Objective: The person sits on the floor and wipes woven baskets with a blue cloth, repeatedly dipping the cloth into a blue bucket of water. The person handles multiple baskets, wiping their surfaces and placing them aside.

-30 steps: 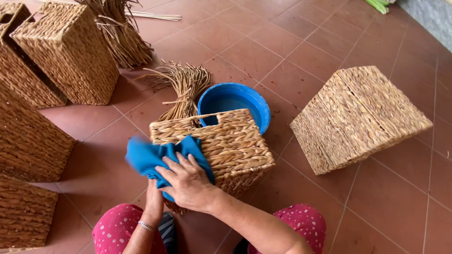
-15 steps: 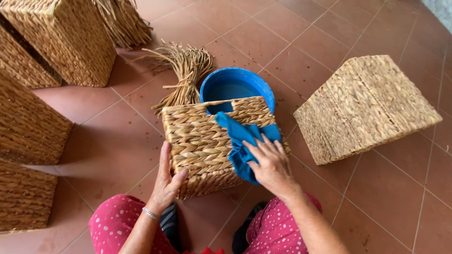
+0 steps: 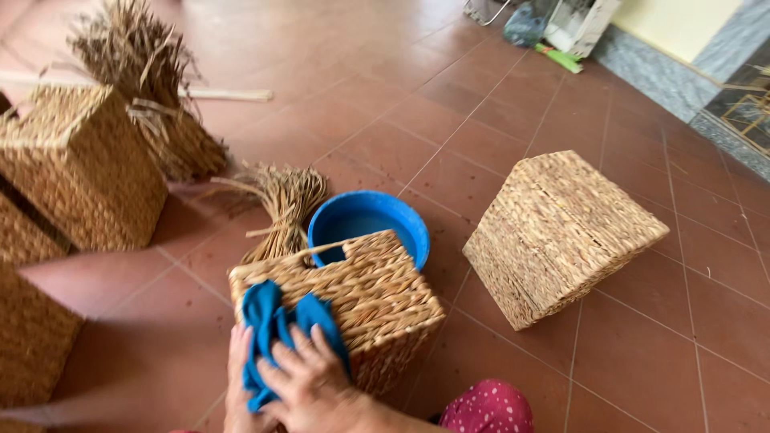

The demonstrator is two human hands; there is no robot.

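A: Right hand (image 3: 309,377)?
B: Fingers spread, pressing a blue cloth (image 3: 277,329) flat on the near face of the woven basket (image 3: 365,301).
A: Left hand (image 3: 238,385)?
B: Under the cloth's left edge, against the basket; grip unclear.
A: Surroundings?
B: Blue basin (image 3: 365,224) just behind; straw bundle (image 3: 285,200) beside it; tilted basket (image 3: 553,232) to the right.

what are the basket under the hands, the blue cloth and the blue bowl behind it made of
The basket looks like woven dried plant fibre, perhaps straw or seagrass: tan, matte, with twisted strands in rows. The blue cloth under the right hand appears to be soft fabric, since it bunches into folds. The blue bowl is probably plastic: smooth, evenly coloured, with a thin round rim.
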